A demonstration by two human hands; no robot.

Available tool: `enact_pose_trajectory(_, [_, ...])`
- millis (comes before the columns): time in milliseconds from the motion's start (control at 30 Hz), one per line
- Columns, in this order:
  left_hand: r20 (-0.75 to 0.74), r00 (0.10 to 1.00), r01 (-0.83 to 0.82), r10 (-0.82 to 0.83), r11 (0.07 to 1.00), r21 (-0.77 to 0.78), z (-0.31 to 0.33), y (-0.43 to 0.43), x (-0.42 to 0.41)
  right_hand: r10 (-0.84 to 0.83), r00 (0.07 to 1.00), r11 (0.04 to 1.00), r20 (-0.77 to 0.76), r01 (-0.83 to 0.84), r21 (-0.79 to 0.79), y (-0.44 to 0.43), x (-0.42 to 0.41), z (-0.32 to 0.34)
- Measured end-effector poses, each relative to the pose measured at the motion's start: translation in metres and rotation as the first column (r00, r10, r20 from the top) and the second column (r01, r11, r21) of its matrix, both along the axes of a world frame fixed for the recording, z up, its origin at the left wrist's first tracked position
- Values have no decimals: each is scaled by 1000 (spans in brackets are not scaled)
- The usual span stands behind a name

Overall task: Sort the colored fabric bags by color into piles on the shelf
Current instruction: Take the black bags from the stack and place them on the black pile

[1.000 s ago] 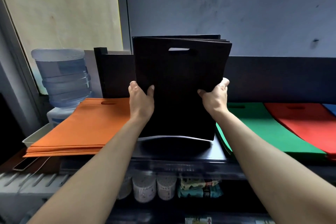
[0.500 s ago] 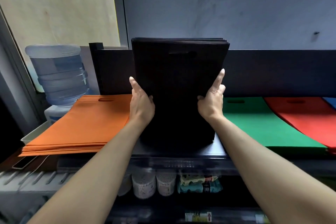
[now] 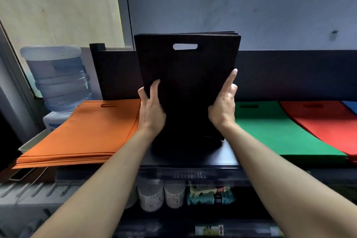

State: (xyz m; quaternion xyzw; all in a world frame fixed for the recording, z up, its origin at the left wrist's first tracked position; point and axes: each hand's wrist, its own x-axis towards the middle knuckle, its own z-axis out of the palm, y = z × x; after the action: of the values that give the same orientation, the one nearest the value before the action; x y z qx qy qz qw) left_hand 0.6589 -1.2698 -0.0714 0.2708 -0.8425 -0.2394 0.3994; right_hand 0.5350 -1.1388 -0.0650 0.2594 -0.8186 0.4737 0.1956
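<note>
Between the orange pile [image 3: 81,131] and green pile [image 3: 278,131], your left hand [image 3: 151,111] and right hand [image 3: 223,105] clamp the upright black bags [image 3: 187,83] by the side edges.

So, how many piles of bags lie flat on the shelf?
4: orange pile at left, green pile right of centre, red pile beyond it, blue pile at the right edge. Others may lie offscreen.

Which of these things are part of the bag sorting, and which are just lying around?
Part of the job: black bags, held upright by left hand and right hand; orange pile, green pile, red pile, blue pile; shelf.
Just lying about: water bottle, phone, jars, packets.
</note>
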Motion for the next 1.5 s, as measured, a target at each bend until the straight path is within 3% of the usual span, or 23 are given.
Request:
enact_pose_trajectory(100, [38,999,21,-21,1000,4,-10,-1,1,-6,972,998,233,19,-52,-3,-3,2])
enact_pose_trajectory(167, [39,998,46,-46,999,1,-16,-2,2,2,956,998,294,18,-63,-3,-3,-1])
enact_pose_trajectory(300, [35,998,51,-51,999,13,-17,-5,3,38,956,988,292,9,-156,-1,0,-4])
enact_pose_trajectory(533, [35,997,63,-63,998,-20,-15,-5,4,70,969,986,236,-31,-164,1,-1,-7])
enact_pose_trajectory(667, [75,994,86,-85,996,-21,-13,-3,7,57,964,997,258,-40,-69,4,0,-16])
enact_pose_trajectory(833, [48,994,102,-103,995,17,26,-7,9,29,975,999,221,-23,-28,6,-1,21])
enact_pose_trajectory(967, [228,971,41,-71,990,135,47,-21,8,-6,963,992,269,-28,120,9,-2,54])
enact_pose_trajectory(1100, [348,917,110,-195,963,248,25,-29,10,-48,938,950,342,-63,306,12,-2,39])
enact_pose_trajectory(1233, [463,864,95,-197,967,235,-19,-25,8,-128,906,847,403,-111,519,12,-2,-4])
enact_pose_trajectory(1500, [530,826,93,-193,973,211,-43,-32,-4,-224,895,815,386,-45,578,8,-2,-27])
